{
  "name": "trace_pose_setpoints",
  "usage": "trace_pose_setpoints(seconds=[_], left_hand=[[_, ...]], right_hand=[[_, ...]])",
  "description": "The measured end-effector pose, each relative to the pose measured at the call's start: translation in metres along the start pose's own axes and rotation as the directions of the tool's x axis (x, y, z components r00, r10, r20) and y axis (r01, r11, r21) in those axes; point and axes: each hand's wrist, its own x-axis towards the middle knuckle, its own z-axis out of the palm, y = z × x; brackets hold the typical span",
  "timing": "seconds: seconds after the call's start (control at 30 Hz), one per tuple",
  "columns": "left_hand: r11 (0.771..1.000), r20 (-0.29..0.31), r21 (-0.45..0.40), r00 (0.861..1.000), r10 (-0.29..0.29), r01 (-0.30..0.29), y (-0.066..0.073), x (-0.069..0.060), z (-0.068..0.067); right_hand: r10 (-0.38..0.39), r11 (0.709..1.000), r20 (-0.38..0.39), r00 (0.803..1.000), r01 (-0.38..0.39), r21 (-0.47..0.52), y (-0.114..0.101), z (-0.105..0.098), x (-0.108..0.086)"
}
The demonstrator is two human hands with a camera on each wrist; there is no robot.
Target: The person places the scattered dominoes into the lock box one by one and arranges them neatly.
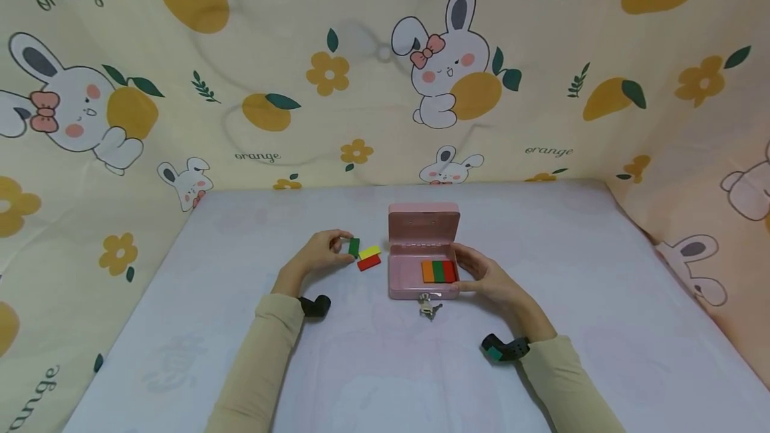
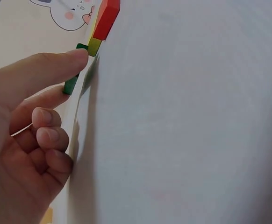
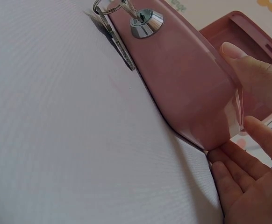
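Note:
My left hand [image 1: 321,250] pinches a small green block [image 1: 353,246] between thumb and index finger; its other fingers are curled in the left wrist view. Beside the green block, a yellow block [image 1: 369,252] and a red block [image 1: 369,262] lie together on the table. A pink metal cash box [image 1: 406,276] stands with its lid raised. Orange [image 1: 428,272], green [image 1: 438,272] and red [image 1: 448,272] blocks sit side by side within, at its right. My right hand [image 1: 488,277] rests against the box's right side, thumb near the front corner, fingers extended along the wall.
A key ring with keys [image 1: 430,311] hangs from the lock [image 3: 146,23] at the box's front. The white tabletop [image 1: 385,366] meets a printed cloth [image 1: 361,119] at the back and sides. Both wrists carry dark camera mounts [image 1: 316,307].

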Motion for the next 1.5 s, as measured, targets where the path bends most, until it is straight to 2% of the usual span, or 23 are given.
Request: trace_pose_setpoints(seconds=[0.2,0.47,0.9,1.17,1.5], left_hand=[[0.999,-0.005,-0.014,0.999,-0.033,0.033,0.0,-0.004,0.002],[0.997,-0.033,-0.022,0.997,0.07,-0.071,0.008,-0.012,0.002],[0.995,-0.096,-0.014,0.991,0.093,-0.095,0.019,-0.022,0.001],[0.996,-0.108,-0.025,0.991,0.08,-0.083,0.02,-0.022,0.005],[0.997,-0.089,-0.051,0.995,0.05,-0.055,0.028,-0.028,0.008]], right_hand=[[-0.002,1.0,0.012,1.0,0.002,0.013,0.0,0.0,0.0],[0.013,1.0,-0.002,1.0,-0.013,0.012,0.0,0.002,-0.001],[0.01,1.0,-0.001,1.0,-0.01,0.009,0.0,0.002,-0.001],[0.021,1.0,-0.009,1.0,-0.021,0.001,-0.002,0.001,0.0],[0.019,1.0,-0.009,1.0,-0.019,-0.011,-0.004,0.0,-0.001]])
